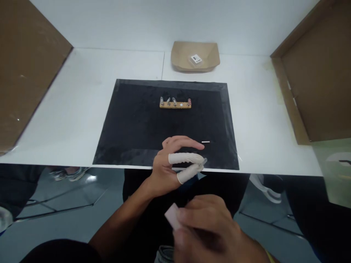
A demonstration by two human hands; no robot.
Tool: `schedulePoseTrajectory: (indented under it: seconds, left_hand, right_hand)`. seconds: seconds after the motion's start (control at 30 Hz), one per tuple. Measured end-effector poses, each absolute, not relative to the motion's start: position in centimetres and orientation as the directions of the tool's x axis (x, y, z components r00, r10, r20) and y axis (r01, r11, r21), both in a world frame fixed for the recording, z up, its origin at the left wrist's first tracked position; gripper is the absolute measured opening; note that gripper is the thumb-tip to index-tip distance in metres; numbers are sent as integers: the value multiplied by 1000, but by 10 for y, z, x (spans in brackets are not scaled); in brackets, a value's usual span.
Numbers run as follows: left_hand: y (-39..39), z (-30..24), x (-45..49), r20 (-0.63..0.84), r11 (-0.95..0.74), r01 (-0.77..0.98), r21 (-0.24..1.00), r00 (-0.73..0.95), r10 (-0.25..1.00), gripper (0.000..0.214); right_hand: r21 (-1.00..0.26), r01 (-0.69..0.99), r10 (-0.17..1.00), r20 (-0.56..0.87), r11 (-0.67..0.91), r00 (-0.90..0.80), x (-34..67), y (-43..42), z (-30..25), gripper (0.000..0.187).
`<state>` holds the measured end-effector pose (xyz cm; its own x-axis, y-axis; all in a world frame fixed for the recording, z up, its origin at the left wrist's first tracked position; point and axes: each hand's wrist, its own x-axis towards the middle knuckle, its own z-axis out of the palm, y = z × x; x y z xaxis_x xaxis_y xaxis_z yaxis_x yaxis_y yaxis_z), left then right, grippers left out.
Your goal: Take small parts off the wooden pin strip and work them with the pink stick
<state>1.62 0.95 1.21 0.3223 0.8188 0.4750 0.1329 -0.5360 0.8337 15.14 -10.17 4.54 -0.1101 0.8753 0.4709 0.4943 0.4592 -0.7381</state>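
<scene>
My left hand [170, 164] is near the front edge of the black mat, with white finger cots on its thumb and one finger. Those two fingertips pinch a small clear nail tip [205, 160], its end just poking out. Lower down and closer to the camera, my right hand [211, 226] grips a pale flat-ended block [173, 216], blurred and partly covered by the fingers. Farther back on the mat, a narrow wooden nail stand [177, 106] carries several upright nail tips, most of them clear, with a pink-patterned one [189, 102] at its right end.
A short silvery bar [205, 141] lies on the black mat [131, 124] beyond my left fingertips. At the back of the white table [260, 120] stands a brown paper tray [178, 56] holding a small clear box with a label [196, 59]. Cardboard panels flank both sides.
</scene>
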Motion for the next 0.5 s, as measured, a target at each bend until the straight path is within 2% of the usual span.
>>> schedulePoseTrajectory:
  seconds: [0.1, 0.17, 0.37, 0.5]
  left_hand:
    - [14, 9, 7, 473, -545, 202, 813, 316, 823, 4]
    - [22, 6, 0, 464, -553, 288, 782, 323, 825, 5]
    - [64, -7, -14, 369, -499, 609, 616, 337, 866, 3]
    - [79, -22, -17, 286, -429, 688, 585, 320, 903, 2]
  right_hand:
    - [-608, 501, 749, 649, 616, -134, 161, -94, 40, 31]
    - [-571, 541, 723, 683, 618, -106, 166, -90, 29, 36]
    - [-622, 548, 765, 642, 560, -53, 170, -90, -4, 34]
    - [-698, 478, 796, 605, 533, -4, 169, -88, -10, 31]
